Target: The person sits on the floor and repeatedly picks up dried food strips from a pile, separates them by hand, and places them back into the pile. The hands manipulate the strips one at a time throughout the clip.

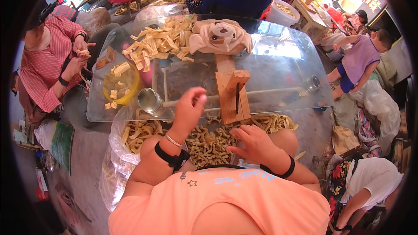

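My left hand (191, 104) is raised above the near edge of the glass tabletop, its fingers bent; whether anything sits between them cannot be made out. My right hand (254, 143) hovers lower, fingers apart and no object visible in it, beside a heap of small tan knotted pieces (210, 145) at my lap. Between and beyond the hands lies a wooden board (225, 101) with a wooden block (240, 76) and an upright dark metal blade (237, 99). Long yellowish strips (140, 133) fill a clear plastic bag (114, 156) on my left; more strips (276, 122) lie at my right knee.
A plush dog-faced item (222, 36) rests on the board's far end. Flat yellow strips (163, 40) are piled on the glass tabletop (277, 85), near a yellow bowl (138, 83) and a metal cup-like leg fitting (148, 99). A person in a striped shirt (54, 58) sits left; others are around.
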`<move>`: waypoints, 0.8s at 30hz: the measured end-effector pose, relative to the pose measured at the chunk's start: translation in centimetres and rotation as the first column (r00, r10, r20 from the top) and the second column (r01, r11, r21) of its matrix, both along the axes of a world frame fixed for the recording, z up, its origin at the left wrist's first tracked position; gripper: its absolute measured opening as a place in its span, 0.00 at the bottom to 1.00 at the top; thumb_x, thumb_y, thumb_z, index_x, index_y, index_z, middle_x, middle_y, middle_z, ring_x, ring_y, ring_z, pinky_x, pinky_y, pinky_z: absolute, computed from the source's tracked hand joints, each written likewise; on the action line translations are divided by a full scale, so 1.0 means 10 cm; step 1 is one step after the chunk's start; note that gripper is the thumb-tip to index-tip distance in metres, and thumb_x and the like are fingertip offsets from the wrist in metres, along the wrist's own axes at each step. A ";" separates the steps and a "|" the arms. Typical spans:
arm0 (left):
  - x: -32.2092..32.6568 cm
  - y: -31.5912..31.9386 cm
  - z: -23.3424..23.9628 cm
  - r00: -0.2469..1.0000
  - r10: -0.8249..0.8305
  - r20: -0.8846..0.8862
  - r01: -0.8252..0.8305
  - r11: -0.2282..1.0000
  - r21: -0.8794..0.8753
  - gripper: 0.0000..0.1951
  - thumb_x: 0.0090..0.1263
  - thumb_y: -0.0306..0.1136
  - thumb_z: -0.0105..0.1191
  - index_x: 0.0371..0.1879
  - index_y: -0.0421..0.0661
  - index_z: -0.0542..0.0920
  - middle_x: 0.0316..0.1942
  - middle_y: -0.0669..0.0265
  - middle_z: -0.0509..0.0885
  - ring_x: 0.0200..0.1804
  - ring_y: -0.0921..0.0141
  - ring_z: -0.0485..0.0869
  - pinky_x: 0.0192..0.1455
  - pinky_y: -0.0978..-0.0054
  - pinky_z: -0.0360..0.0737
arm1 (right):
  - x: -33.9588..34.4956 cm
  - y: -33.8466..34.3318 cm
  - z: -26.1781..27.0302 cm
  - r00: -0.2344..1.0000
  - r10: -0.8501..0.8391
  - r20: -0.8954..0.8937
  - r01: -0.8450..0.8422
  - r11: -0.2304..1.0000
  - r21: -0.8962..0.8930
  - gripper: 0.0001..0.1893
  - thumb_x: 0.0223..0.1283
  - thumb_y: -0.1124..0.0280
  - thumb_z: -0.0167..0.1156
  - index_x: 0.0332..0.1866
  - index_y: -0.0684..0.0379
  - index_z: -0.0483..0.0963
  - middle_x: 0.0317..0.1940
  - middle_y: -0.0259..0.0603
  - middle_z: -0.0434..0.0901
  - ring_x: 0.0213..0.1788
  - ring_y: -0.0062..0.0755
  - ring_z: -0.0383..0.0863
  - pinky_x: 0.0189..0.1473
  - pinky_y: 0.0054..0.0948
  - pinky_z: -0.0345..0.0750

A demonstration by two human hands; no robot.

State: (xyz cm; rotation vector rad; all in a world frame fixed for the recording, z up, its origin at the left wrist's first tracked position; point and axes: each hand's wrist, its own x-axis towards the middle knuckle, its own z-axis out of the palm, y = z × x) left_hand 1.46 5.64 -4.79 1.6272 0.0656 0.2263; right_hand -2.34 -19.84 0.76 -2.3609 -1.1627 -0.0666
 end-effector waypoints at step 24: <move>-0.74 -1.24 1.95 0.240 -0.825 0.512 0.968 0.163 -0.192 0.13 0.71 0.29 0.57 0.51 0.62 0.83 0.56 0.77 0.82 0.48 0.69 0.84 0.44 0.69 0.79 | -0.70 -3.05 -3.44 -0.143 -0.938 -0.315 0.817 0.068 -0.573 0.36 0.63 0.64 0.64 0.75 0.60 0.61 0.72 0.65 0.62 0.67 0.63 0.71 0.65 0.48 0.75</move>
